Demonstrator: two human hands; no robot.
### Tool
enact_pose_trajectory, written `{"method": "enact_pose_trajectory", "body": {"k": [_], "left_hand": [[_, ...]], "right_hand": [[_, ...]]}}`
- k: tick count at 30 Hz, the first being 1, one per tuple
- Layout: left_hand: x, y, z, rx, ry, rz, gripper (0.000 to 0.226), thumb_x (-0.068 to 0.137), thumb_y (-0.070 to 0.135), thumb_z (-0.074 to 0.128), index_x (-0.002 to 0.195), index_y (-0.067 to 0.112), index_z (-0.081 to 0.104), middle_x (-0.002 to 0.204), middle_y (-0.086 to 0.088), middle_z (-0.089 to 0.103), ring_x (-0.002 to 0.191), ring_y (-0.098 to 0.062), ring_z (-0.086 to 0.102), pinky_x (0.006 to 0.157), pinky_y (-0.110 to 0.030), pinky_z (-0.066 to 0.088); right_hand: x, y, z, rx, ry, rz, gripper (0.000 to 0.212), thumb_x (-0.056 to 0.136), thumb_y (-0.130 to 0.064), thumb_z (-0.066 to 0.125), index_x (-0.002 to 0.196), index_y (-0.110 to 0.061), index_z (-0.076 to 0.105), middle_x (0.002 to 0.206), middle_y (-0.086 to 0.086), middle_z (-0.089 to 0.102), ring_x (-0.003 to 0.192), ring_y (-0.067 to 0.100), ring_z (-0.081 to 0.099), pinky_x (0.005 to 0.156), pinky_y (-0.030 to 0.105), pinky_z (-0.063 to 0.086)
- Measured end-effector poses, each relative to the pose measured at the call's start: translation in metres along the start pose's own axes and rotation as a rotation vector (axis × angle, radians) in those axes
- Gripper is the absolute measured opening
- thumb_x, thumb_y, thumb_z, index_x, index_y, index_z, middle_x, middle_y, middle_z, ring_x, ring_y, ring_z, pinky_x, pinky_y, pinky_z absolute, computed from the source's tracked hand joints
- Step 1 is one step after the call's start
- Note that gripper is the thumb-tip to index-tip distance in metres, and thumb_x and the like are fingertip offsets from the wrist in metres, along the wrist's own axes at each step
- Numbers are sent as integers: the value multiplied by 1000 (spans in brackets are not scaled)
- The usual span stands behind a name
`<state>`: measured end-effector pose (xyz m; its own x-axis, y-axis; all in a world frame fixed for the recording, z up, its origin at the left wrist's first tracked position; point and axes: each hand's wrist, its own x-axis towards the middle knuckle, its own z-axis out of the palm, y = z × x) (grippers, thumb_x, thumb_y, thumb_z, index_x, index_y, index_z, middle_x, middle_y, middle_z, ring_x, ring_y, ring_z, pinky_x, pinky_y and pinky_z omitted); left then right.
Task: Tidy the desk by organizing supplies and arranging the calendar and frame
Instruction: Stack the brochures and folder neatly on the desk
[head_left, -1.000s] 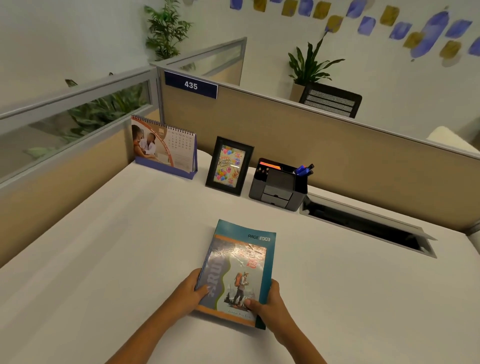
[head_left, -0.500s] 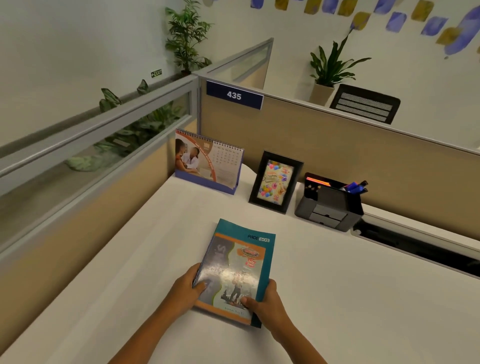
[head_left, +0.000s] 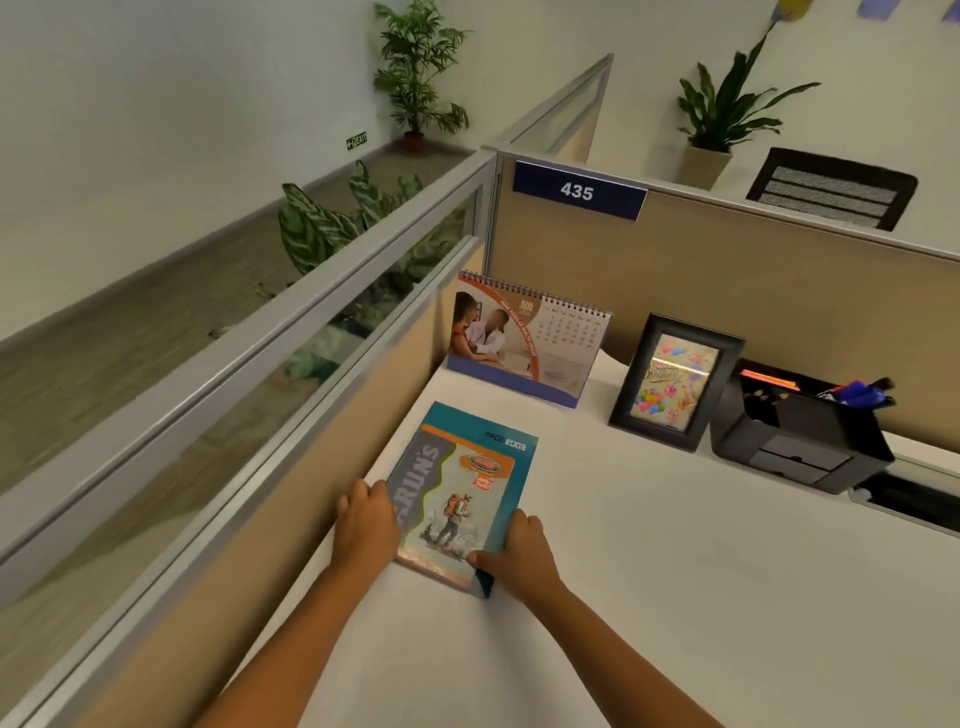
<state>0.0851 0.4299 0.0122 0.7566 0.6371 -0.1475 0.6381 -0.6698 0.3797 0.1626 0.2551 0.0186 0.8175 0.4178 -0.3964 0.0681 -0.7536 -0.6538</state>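
Bench space has opened up: the notebook, mid-surface a second ago, now lies by the left partition, just before the desk calendar. Picture frame and black organiser stand unmoved behind. Both hands, left and right, clasp its near edges; whether it rests fully flat I cannot tell.

Your shot's evenly lit and soft, hardly any shadows on the white desk; glare washes the picture frame glass, the partition rails bow at the wide-angle edges, everything's slightly blurry
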Motion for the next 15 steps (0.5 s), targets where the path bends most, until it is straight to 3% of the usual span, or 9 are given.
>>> {"method": "enact_pose_trajectory", "body": {"k": [15], "left_hand": [[28, -1, 3, 84, 114, -4, 35, 88, 13, 57, 121, 6, 51, 123, -15, 42, 109, -30, 41, 92, -33, 41]], "right_hand": [[28, -22, 9, -22, 4, 41, 60, 78, -35, 72, 123, -14, 39, 119, 6, 46, 111, 18, 53, 84, 28, 52]]}}
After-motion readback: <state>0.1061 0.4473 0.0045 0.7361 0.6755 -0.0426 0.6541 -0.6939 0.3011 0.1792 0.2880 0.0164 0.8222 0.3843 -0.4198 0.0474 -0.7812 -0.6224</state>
